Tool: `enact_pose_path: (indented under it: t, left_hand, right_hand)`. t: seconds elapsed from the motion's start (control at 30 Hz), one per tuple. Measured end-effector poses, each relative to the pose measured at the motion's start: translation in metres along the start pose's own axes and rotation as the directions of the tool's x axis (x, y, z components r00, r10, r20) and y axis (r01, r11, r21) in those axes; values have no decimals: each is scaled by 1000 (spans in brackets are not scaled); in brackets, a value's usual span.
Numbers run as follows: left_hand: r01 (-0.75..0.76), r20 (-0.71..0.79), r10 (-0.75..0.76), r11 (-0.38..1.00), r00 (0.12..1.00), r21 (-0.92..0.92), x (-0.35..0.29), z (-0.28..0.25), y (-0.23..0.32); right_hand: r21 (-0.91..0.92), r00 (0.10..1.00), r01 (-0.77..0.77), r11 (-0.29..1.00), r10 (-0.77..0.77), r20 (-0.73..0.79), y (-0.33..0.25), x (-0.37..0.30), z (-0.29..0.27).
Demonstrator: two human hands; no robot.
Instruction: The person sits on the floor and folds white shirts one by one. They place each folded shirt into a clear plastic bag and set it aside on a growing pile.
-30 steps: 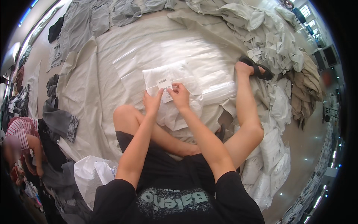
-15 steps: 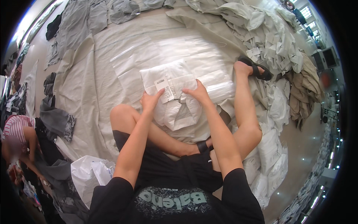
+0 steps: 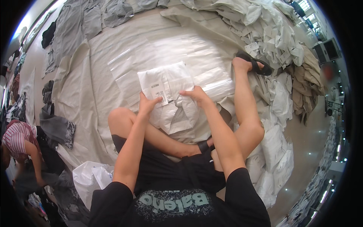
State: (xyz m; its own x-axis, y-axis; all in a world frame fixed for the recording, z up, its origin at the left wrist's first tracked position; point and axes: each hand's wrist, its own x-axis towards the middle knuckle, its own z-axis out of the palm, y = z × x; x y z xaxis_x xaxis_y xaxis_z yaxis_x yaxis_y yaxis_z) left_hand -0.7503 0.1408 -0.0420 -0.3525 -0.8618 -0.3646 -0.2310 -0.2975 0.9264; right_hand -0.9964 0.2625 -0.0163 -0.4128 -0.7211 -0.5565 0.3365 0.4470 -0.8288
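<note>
A folded white garment (image 3: pixel 168 75) lies between my two hands, just in front of my crossed leg. My left hand (image 3: pixel 148 103) grips its left side, with the thumb on top by a white hang tag (image 3: pixel 157 90) and the fingers hidden underneath. On the opposite side, my right hand (image 3: pixel 198 95) clasps the edge, its thumb reaching across the top near a dark cord loop. Below the cord, a grey mesh-like patch (image 3: pixel 177 117) shows on the garment. Flat clear plastic bags (image 3: pixel 204 49) are spread just beyond it.
A beige cloth (image 3: pixel 75 87) covers the floor. White garments (image 3: pixel 261 22) are heaped at far right, beside a brown bundle (image 3: pixel 306 87). Packed white bundles (image 3: pixel 274 159) lie at right, a white plastic bag (image 3: pixel 89 179) at left. Another person (image 3: pixel 22 140) bends over dark clothing at far left.
The garment sits slightly further left in the view, still between both hands. My left thumb has slid lower on the tag. The other person's arm and the dark cloth have moved.
</note>
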Motion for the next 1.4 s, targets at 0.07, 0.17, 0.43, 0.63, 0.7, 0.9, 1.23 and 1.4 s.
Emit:
enact_pose_path:
  t: [0.07, 0.17, 0.43, 0.63, 0.7, 0.9, 1.23, 1.4]
  left_hand:
    - [-8, 16, 9, 1000, 1000, -30, -5, 0, 3]
    - [-134, 27, 131, 983, 991, 124, -9, 9, 1]
    - [-241, -113, 324, 857, 939, 455, -32, 58, 25]
    - [-506, 228, 456, 704, 860, 498, -64, 65, 60]
    - [-569, 343, 454, 636, 822, 521, -63, 71, 48]
    - [-594, 496, 348, 613, 796, 522, -42, 54, 18]
    - [-453, 498, 164, 710, 852, 540, 5, -24, 46]
    - [-810, 821, -272, 185, 502, 557, -36, -12, 7]
  right_hand:
    - [-89, 999, 13, 996, -16, -34, 1, 0, 5]
    - [-417, 946, 141, 898, -246, -210, 16, 6, 23]
    - [-252, 846, 482, 839, -521, -114, 26, -6, 80]
    - [-73, 928, 362, 929, -366, -64, 10, -20, 87]
    - [-10, 953, 287, 958, -287, -99, 5, -23, 86]
    - [30, 939, 226, 974, -209, -274, 20, -7, 87]
    - [-208, 874, 266, 941, -327, -359, 7, -11, 16]
    - [247, 976, 126, 961, -75, -207, -67, -76, -81]
